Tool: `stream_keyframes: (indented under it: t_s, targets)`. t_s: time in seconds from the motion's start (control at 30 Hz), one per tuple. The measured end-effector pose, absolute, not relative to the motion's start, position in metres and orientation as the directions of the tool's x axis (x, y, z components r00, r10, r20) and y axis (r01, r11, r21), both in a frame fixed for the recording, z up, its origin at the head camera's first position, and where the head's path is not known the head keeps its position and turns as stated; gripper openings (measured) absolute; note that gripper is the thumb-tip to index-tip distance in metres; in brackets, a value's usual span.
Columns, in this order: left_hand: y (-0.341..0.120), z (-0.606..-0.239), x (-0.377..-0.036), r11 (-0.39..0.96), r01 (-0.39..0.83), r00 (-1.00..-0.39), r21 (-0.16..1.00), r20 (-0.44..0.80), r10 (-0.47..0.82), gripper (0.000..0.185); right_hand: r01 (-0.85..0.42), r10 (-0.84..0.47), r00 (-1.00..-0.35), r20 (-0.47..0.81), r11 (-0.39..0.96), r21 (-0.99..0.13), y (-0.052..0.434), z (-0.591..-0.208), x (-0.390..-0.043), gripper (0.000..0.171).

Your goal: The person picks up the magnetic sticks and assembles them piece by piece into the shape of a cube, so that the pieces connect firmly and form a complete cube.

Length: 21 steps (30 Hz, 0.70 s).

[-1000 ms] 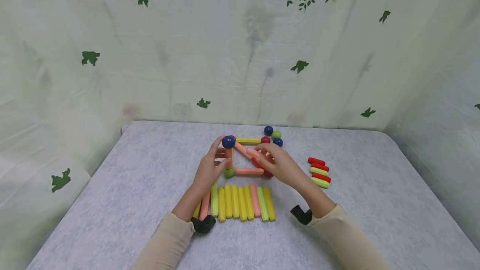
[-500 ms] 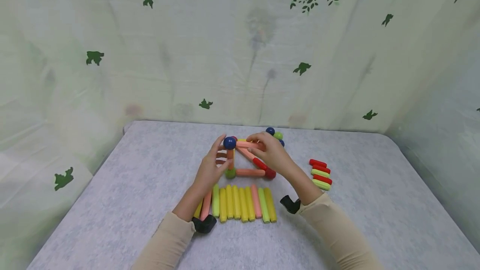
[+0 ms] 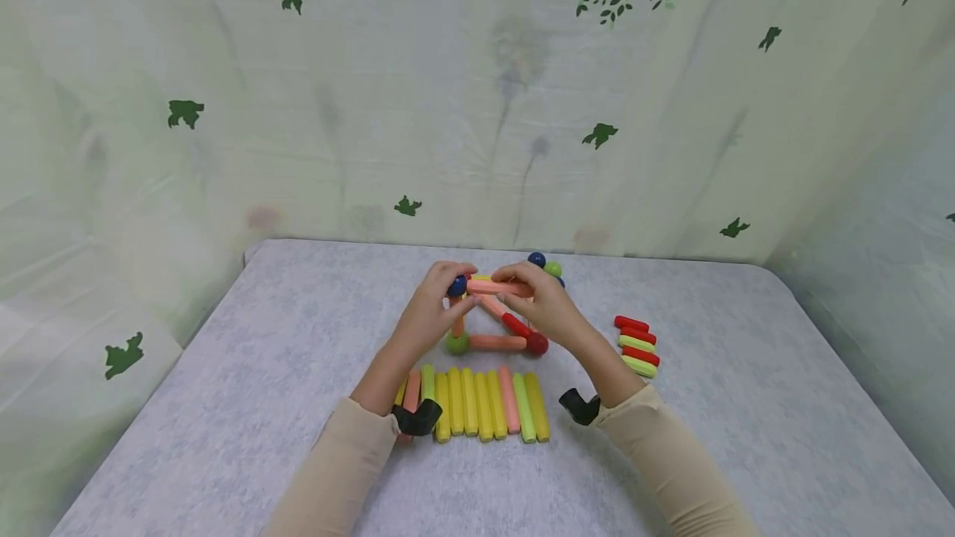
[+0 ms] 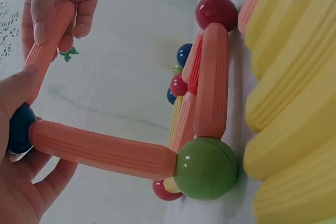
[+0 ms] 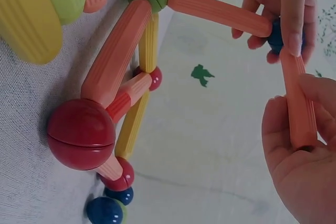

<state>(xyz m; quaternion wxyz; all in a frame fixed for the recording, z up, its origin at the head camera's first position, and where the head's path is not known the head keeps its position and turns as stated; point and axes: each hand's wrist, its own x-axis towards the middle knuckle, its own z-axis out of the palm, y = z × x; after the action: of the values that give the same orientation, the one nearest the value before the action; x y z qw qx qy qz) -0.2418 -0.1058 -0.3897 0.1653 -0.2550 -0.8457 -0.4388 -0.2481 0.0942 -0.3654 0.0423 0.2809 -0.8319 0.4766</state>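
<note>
Left hand [image 3: 427, 309]: I see it gripping the blue ball [image 3: 458, 287] atop the upright bar [image 4: 105, 150] | right hand [image 3: 548, 309]: pinching the pink bar [image 5: 298, 109], one end at that ball, join covered by fingers, contact I can't confirm | green ball [image 3: 458, 344]: at the upright's foot, on the table [image 3: 746, 404]

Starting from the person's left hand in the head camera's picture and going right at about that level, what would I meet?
Left hand with the blue ball in its fingers → orange stick → right hand holding that stick → short red and lime-green sticks.
</note>
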Motion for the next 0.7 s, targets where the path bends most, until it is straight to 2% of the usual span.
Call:
stream_keyframes:
  t_s: [0.23,0.47,0.57,0.7]
  targets:
    - [-0.101,-0.389,-0.246,0.493,0.567,-0.823,0.66,0.478,0.307,0.025,-0.472,-0.4,-0.859,0.32,0.373,-0.799,0.108,-0.364,-0.249,0.033]
    - [-0.102,-0.39,-0.247,0.497,0.571,-0.82,0.653,0.49,0.297,0.027,-0.363,-0.217,-0.928,0.302,0.352,-0.863,0.145,-0.379,-0.275,0.034]
    - [-0.102,-0.391,-0.247,0.496,0.573,-0.818,0.653,0.495,0.293,0.027,-0.318,-0.174,-0.948,0.268,0.437,-0.841,0.157,-0.395,-0.289,0.032]
    - [-0.101,-0.391,-0.246,0.494,0.574,-0.817,0.653,0.5,0.289,0.025,-0.215,-0.187,-0.974,0.126,0.61,-0.762,0.168,-0.418,-0.305,0.036]
